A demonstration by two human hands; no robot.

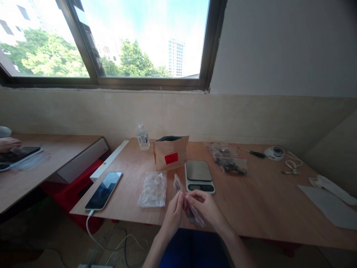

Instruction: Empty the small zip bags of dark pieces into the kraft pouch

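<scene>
My left hand [176, 205] and my right hand [201, 203] meet near the front edge of the table, fingers pinched together on a small clear zip bag [196, 217] with a red strip. Something dark shows inside the bag, too small to name. Just beyond my hands lies a kitchen scale [199, 171] with a metal plate and a dark display. To the left of my hands a clear plastic bag [153, 190] with pale contents rests flat. Behind it stands a brown paper pouch [170, 154] with a red label, its top open.
A phone [103, 191] on a white cable and a water bottle [143, 137] are at left. Bagged dark cables [233, 166], a green-handled screwdriver [257, 153], a dome camera [275, 153] and white paper [329, 206] are at right. Another person's hand [9, 144] is far left.
</scene>
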